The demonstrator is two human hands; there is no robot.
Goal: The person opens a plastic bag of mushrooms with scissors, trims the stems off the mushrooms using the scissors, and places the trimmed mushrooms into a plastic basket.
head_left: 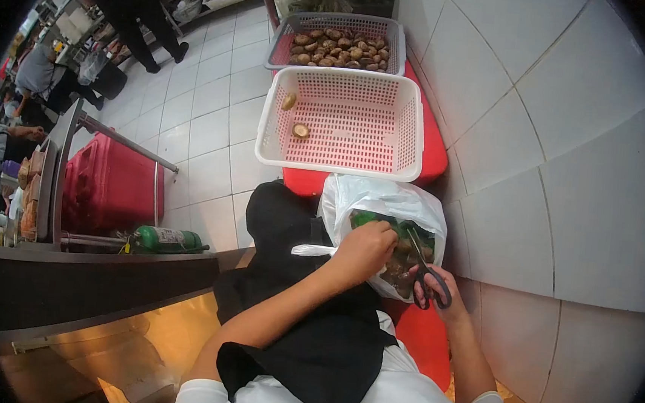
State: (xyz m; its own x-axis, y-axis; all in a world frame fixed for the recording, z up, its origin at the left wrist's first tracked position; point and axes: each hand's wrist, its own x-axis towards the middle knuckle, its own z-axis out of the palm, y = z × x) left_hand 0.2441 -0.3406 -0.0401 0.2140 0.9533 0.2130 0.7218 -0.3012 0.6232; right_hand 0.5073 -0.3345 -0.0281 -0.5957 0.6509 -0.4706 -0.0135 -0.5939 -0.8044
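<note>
My right hand (445,293) grips a pair of black-handled scissors (431,286), its blades pointing up into a white plastic bag (338,191). Inside the bag's mouth, something green and brown shows, perhaps mushrooms (400,272). Over the left side of this opening is my left hand (368,247), fingers curled together; what they pinch, if anything, is hidden. Just beyond the bag stands a white perforated basket (339,159) with two trimmed mushrooms (301,130) at its left side. Behind it, a grey basket (273,52) holds many whole brown mushrooms (340,49).
Both baskets rest on a red surface (435,138). A tiled wall (546,151) runs close on my right. To the left are a metal-framed table, a red bin (108,185) and a green cylinder (168,239). Several people (126,4) are farther off at the upper left.
</note>
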